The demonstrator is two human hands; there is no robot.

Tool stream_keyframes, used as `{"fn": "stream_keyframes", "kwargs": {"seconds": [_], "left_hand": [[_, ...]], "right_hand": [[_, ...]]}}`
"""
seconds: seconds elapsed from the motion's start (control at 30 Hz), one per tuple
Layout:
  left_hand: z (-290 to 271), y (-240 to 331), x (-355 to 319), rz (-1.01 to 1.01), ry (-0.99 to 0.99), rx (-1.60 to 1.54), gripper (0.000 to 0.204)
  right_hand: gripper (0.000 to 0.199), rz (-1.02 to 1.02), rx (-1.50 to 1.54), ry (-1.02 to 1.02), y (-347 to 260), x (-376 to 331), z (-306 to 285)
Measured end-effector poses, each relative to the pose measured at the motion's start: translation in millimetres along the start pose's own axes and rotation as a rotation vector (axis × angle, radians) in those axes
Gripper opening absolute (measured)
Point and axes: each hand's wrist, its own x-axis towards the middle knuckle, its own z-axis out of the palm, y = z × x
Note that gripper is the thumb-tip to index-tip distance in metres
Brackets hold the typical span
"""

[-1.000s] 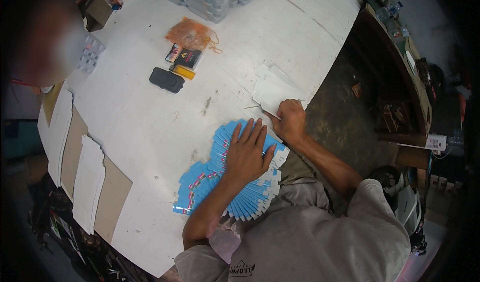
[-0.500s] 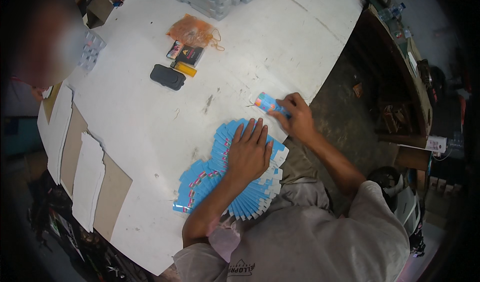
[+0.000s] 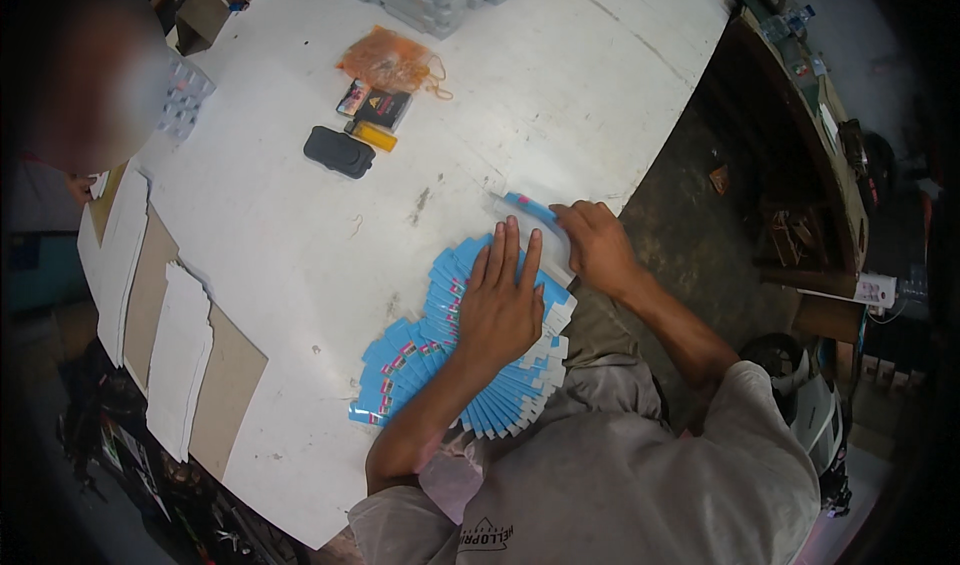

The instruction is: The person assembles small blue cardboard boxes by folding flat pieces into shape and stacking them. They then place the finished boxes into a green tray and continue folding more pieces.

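A wide curved fan of overlapping flat blue printed card pieces [image 3: 392, 377] lies on the white table, their pale ends turned toward my body. My left hand [image 3: 500, 310] rests on the upper part of this fan with fingers stretched out, hiding some pieces beneath it. Just beyond, my right hand [image 3: 605, 250] pinches a single blue card piece [image 3: 530, 205] by its near end. That piece is tipped on edge above the table, and a pale, blurred face shows beside the fingers of my left hand.
Farther off lie a dark oblong case [image 3: 338, 152], a yellow lighter [image 3: 375, 136], a small black box [image 3: 386, 108] and an orange plastic bag [image 3: 385, 60]. Grey moulded trays [image 3: 435, 0] are stacked at the back. White sheets [image 3: 178, 365] lie at left, near another person [image 3: 90, 95].
My right hand has turned the blue card piece from nearly flat to on edge, so its printed face narrows from view. My left hand has shifted slightly, its fingers spreading wider.
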Motion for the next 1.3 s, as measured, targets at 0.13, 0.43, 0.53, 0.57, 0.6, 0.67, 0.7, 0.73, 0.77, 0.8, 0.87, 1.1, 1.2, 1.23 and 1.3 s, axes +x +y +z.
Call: {"fn": "stream_keyframes", "kwargs": {"seconds": [0.13, 0.43, 0.53, 0.57, 0.6, 0.67, 0.7, 0.73, 0.77, 0.8, 0.87, 1.1, 1.2, 1.23, 1.3], "left_hand": [[6.1, -0.6, -3.7, 0.027, -0.003, 0.084, 0.070], [0.3, -5.2, -3.3, 0.034, -0.021, 0.048, 0.073], [-1.5, -4.1, -4.3, 0.024, -0.005, -0.020, 0.075], [-3.1, -3.6, -4.2, 0.023, -0.001, -0.060, 0.076], [-3.4, -3.6, -4.4, 0.021, 0.003, -0.102, 0.077], [1.1, -4.0, -3.8, 0.027, 0.035, -0.101, 0.079], [2.8, -3.5, -2.8, 0.037, 0.048, -0.103, 0.079], [2.7, -3.1, -3.1, 0.041, 0.020, -0.072, 0.079], [2.2, -2.7, -4.3, 0.045, -0.007, -0.040, 0.079], [1.9, -2.7, -5.4, 0.046, -0.034, -0.009, 0.078], [-1.6, -2.9, -4.7, 0.067, -0.060, 0.031, 0.077], [-2.7, -3.0, -3.9, 0.025, -0.117, 0.144, 0.070], [-0.5, -3.8, -5.9, 0.021, -0.063, 0.087, 0.071], [-0.3, -3.7, -6.2, 0.021, -0.056, 0.083, 0.072], [-1.3, -3.9, -3.3, 0.022, -0.039, 0.076, 0.073]], "right_hand": [[0.015, 0.381, 0.188, -0.383, -16.1, 2.0, -7.5], [0.022, 0.308, 0.184, 0.018, -41.2, -12.3, 8.3], [0.025, 0.446, 0.378, -0.253, -23.9, -9.1, -3.4], [0.024, 0.456, 0.405, -0.169, -18.5, -6.8, -8.9], [0.024, 0.465, 0.431, -0.087, -13.6, -4.5, -14.6], [0.023, 0.433, 0.411, -0.033, -9.4, -3.8, -19.6], [0.023, 0.397, 0.363, -0.055, -8.5, -6.1, -22.1], [0.023, 0.360, 0.315, -0.076, -8.8, -8.7, -23.4], [0.023, 0.368, 0.554, -0.129, -6.2, -20.5, -6.0], [0.024, 0.441, 0.562, -0.192, -11.3, -22.3, -3.2], [0.025, 0.588, 0.574, -0.319, -21.1, -22.0, -2.6], [0.032, -0.001, 0.140, 0.016, -20.8, -22.4, 14.1], [0.036, 0.036, -0.083, 0.078, -10.7, -18.6, 14.5], [0.038, 0.045, -0.065, 0.090, -4.9, -14.8, 12.0], [0.040, 0.062, -0.033, 0.117, 1.0, -3.4, 3.0]]}}
